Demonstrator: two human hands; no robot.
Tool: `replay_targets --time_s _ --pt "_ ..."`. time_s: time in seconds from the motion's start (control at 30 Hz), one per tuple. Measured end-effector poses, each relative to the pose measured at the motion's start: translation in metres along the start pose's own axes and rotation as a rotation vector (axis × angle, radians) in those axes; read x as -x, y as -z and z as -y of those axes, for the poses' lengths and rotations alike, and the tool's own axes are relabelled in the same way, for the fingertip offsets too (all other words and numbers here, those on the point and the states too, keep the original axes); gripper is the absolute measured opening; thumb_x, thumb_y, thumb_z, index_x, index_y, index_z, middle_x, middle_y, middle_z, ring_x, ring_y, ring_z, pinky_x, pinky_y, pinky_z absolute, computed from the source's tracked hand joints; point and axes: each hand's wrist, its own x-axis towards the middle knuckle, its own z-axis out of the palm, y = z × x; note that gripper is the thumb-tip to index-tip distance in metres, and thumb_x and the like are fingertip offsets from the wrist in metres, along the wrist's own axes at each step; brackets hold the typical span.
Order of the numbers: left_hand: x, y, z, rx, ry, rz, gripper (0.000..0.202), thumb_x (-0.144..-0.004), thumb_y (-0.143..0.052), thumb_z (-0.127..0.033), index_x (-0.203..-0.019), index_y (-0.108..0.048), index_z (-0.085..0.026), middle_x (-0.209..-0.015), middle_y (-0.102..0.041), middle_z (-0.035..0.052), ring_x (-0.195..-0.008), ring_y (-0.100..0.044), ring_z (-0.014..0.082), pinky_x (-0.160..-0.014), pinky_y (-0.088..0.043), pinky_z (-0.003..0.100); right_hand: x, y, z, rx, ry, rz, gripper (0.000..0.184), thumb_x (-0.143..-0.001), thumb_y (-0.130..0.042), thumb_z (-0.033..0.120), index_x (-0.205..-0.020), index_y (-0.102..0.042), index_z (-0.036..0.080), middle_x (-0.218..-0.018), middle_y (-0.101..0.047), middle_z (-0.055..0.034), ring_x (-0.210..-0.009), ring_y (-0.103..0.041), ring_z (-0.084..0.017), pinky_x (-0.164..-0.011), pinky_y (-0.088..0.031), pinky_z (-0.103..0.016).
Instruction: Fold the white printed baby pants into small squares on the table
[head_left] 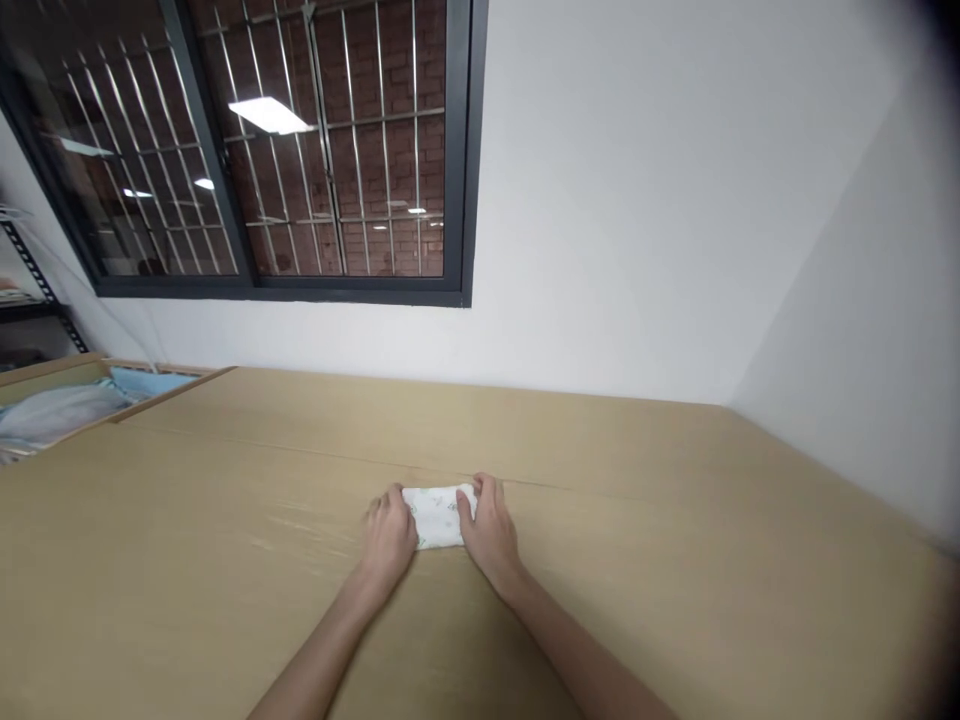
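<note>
A small folded white cloth (436, 517) with a sparse green-and-grey print lies on the tan tabletop. My left hand (390, 534) is closed at its left edge, the fingers curled and partly hidden from view. At the opposite edge, my right hand (493, 530) grips the cloth, its thumb resting on top and its fingers round the far right corner. The cloth looks like a flat rectangle between the two hands.
The tan table surface (615, 480) has a seam running across it beyond the hands. An open box (161, 397) with blue and white fabric stands at the far left, near a black shelf rack (34, 262). A barred window (330, 150) and white walls (615, 200) rise behind.
</note>
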Motion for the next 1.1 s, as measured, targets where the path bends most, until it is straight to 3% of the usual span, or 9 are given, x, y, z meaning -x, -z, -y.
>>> replay_targets --time_s 0.1,0.23,0.37,0.47,0.57,0.77,0.93,1.1 --pt "0.011 -0.001 -0.007 0.018 -0.092 -0.101 0.048 -0.101 -0.03 -0.02 -0.146 -0.035 -0.004 -0.145 -0.05 0.0228 -0.137 -0.047 0.0308 -0.114 -0.034 0.045 0.006 0.005 0.007 0.08 0.154 -0.018 0.038 -0.1 -0.036 0.033 -0.126 -0.056 0.014 -0.127 -0.058 -0.0206 -0.12 -0.052 -0.035 -0.103 -0.041 -0.052" --pt "0.029 -0.008 -0.017 0.23 -0.351 -0.208 0.059 -0.104 -0.032 -0.041 -0.151 -0.028 -0.005 -0.157 -0.039 0.0229 -0.148 -0.035 0.0295 -0.121 -0.03 0.048 0.017 0.006 0.018 0.184 0.37 0.202 0.046 -0.1 -0.038 0.027 -0.142 -0.053 0.016 -0.146 -0.053 -0.0176 -0.137 -0.043 -0.035 -0.115 -0.029 -0.054" --pt "0.038 -0.014 -0.021 0.277 -0.423 -0.077 0.067 -0.105 -0.03 -0.049 -0.157 -0.022 -0.008 -0.164 -0.03 0.0191 -0.155 -0.021 0.0269 -0.126 -0.023 0.049 0.021 0.003 0.021 0.227 0.532 0.392 0.057 -0.099 -0.044 0.027 -0.156 -0.039 0.025 -0.158 -0.043 -0.0103 -0.148 -0.033 -0.032 -0.122 -0.02 -0.052" --pt "0.035 -0.017 -0.017 0.211 -0.404 0.002 0.073 -0.105 -0.025 -0.054 -0.158 -0.017 -0.005 -0.167 -0.019 0.0188 -0.157 -0.01 0.0271 -0.128 -0.013 0.053 0.018 0.003 0.019 0.263 0.633 0.398 0.063 -0.097 -0.046 0.026 -0.159 -0.033 0.019 -0.162 -0.037 -0.0133 -0.151 -0.028 -0.032 -0.123 -0.024 -0.052" --pt "0.028 -0.021 -0.01 0.175 -0.371 0.046 0.08 -0.103 -0.022 -0.06 -0.159 -0.014 -0.002 -0.168 -0.011 0.0201 -0.157 -0.003 0.0288 -0.128 -0.012 0.055 0.016 0.003 0.015 0.301 0.707 0.389 0.068 -0.097 -0.047 0.029 -0.16 -0.028 0.013 -0.165 -0.028 -0.0155 -0.153 -0.025 -0.031 -0.123 -0.027 -0.051" --pt "0.023 -0.027 0.002 0.133 -0.307 0.137 0.089 -0.1 -0.018 -0.066 -0.158 -0.011 0.001 -0.168 -0.006 0.0219 -0.157 0.0 0.0303 -0.128 -0.013 0.054 0.017 -0.001 0.009 0.325 0.671 0.421 0.065 -0.096 -0.044 0.024 -0.159 -0.033 0.019 -0.164 -0.034 -0.0095 -0.152 -0.028 -0.031 -0.124 -0.025 -0.053" --pt "0.022 -0.028 0.009 0.065 -0.308 0.105 0.088 -0.1 -0.02 -0.066 -0.158 -0.015 0.0 -0.167 -0.012 0.0228 -0.156 -0.005 0.0299 -0.127 -0.017 0.053 0.016 0.004 0.005 0.309 0.605 0.431 0.066 -0.094 -0.042 0.025 -0.159 -0.034 0.015 -0.164 -0.033 -0.0096 -0.152 -0.026 -0.031 -0.125 -0.021 -0.053" --pt "0.02 -0.036 0.019 0.003 -0.286 0.033 0.088 -0.1 -0.025 -0.066 -0.158 -0.017 -0.001 -0.165 -0.016 0.0261 -0.155 -0.011 0.034 -0.124 -0.021 0.058 0.011 0.013 -0.009 0.269 0.515 0.443 0.063 -0.101 -0.037 0.034 -0.159 -0.03 0.01 -0.164 -0.031 -0.0154 -0.153 -0.026 -0.029 -0.124 -0.026 -0.051"
